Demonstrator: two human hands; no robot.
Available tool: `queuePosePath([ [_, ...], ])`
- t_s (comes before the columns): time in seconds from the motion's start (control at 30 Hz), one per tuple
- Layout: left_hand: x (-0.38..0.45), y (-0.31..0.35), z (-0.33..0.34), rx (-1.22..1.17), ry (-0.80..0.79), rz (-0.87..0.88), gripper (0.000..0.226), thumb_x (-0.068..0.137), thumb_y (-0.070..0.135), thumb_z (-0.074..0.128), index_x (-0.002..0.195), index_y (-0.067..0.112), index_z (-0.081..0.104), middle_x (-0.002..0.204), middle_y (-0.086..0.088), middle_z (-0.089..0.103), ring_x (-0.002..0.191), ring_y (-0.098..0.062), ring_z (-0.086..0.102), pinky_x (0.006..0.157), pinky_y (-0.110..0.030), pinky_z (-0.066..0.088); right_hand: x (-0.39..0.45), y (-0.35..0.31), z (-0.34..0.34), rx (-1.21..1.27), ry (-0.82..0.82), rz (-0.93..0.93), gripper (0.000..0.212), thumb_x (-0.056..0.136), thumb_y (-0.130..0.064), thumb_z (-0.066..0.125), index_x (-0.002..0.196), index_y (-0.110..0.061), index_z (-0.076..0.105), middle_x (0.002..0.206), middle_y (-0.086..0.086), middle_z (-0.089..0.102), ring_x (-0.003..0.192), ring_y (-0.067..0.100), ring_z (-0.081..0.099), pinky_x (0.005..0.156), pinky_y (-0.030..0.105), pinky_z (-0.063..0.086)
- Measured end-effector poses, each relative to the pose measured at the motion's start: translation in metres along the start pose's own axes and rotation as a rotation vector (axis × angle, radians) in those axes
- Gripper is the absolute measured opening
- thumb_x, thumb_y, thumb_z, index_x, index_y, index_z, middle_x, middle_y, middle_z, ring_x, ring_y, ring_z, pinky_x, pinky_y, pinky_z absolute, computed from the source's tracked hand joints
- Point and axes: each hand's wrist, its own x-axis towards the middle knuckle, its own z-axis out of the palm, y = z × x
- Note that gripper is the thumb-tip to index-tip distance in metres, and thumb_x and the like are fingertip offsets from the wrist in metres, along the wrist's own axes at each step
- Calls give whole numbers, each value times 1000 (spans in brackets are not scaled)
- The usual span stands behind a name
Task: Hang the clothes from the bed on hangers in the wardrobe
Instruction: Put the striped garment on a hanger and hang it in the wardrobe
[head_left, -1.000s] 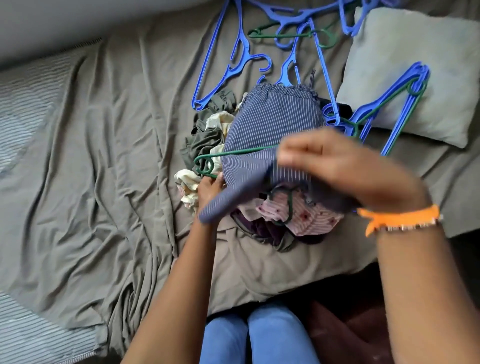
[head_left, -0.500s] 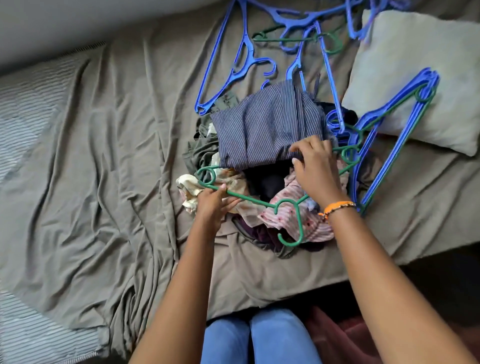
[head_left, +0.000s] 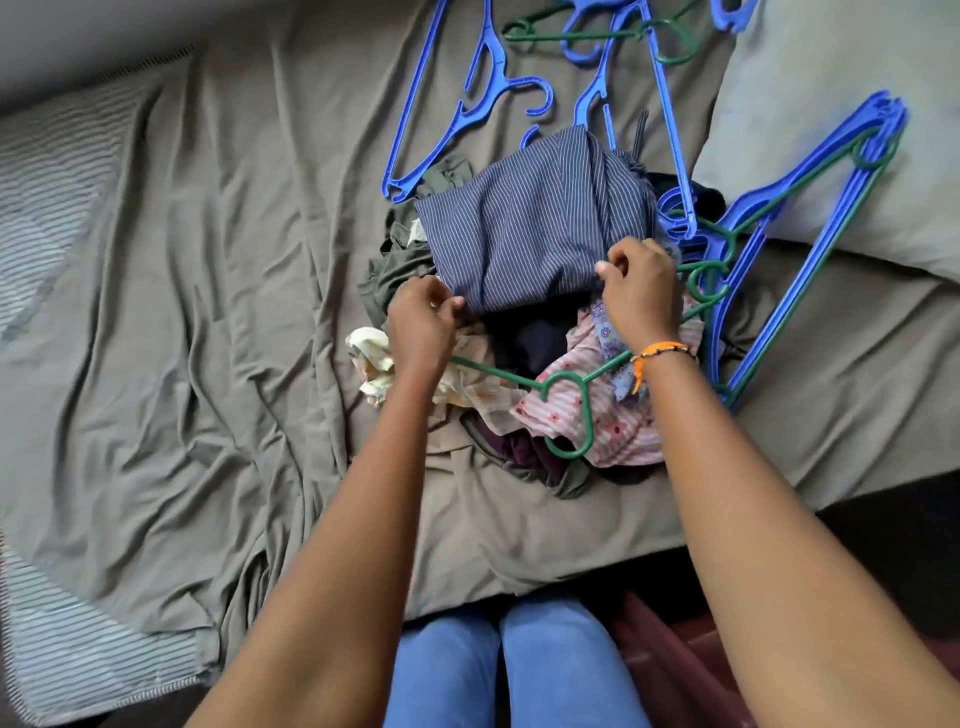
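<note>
Loosely folded, navy pinstriped garment (head_left: 530, 223) — rumpled, thin-striped.

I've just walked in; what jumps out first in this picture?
Two hands, left hand and right hand, pinch the near edge of a navy pinstriped garment atop a clothes heap mid-bed. A green hanger lies across the heap beneath them, with blue hangers scattered behind.

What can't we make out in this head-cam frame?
- Wardrobe: not in the head view, so hanging progress is unknown.
- Dark garments mid-pile: type unreadable, covered by the navy pinstriped cloth that the left hand and right hand pinch.
- Green plastic hanger: left arm hidden under the left wrist.
- Blue plastic hangers: cut off by the top edge.
- Grey pillow: cut off at the right edge.
</note>
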Motion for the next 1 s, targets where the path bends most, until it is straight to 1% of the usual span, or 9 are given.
queuePosePath([
  [0.17,22,14,-23,42,-50,128,11,87,18,65,91,7,67,90,-5,65,84,-20,58,71,-30,41,8,28,-19,38,7,72,17,93,-15,56,77,-11,52,85,17,65,81,33,63,71,38,49],
  [0.33,3,38,1,284,231,405,32,77,-7,52,106,5,57,107,-13,57,92,-29,52,75,-33,37,-13,24,-8,-101,177,54,11,88,-3,52,94,-10,46,104,13,56,89,34,55,63,42,44],
  [0.43,-13,27,24,421,-124,729,54,81,-3,49,133,11,46,132,-9,50,118,-29,47,102,-41,33,-43,42,-1,-289,2,-459,20,71,3,52,87,-9,50,89,13,53,80,33,51,66,42,40],
  [0.53,-12,20,35,588,-372,624,69,87,5,46,150,20,22,153,-2,26,142,-25,21,116,-50,9,-67,63,12,-553,-221,-671,27,62,-2,63,88,-10,57,86,9,59,81,32,55,73,41,45],
  [0.63,-5,33,25,435,-443,529,64,88,3,45,147,23,30,153,0,31,142,-21,25,116,-53,8,-66,62,10,-541,-259,-721,20,67,-6,65,84,-14,59,80,3,62,78,28,57,74,40,44],
  [0.7,-3,42,1,130,-315,448,49,89,2,47,136,18,49,141,-3,46,132,-21,41,114,-53,21,-62,50,-4,-377,-207,-761,8,76,-12,59,83,-15,58,78,2,59,76,27,53,70,39,40],
  [0.77,-11,48,-31,-130,-19,367,32,91,5,48,120,11,60,122,-6,58,113,-19,50,105,-33,33,-56,28,-26,-269,-124,-784,11,84,-20,51,86,-15,60,78,3,56,78,23,45,69,37,32],
  [0.87,-34,55,-74,-220,419,199,25,90,10,45,109,10,61,105,-3,56,100,-16,45,88,-21,27,-34,-25,-63,-142,-7,-775,23,89,-28,48,91,-12,64,81,5,59,80,21,43,68,33,26],
  [1.0,-56,68,-100,-345,432,96,21,85,5,44,102,6,57,103,-10,56,101,-27,47,91,-31,29,-4,-97,-118,-47,117,-691,39,89,-38,45,89,-5,63,83,11,62,84,32,56,70,41,38],
])
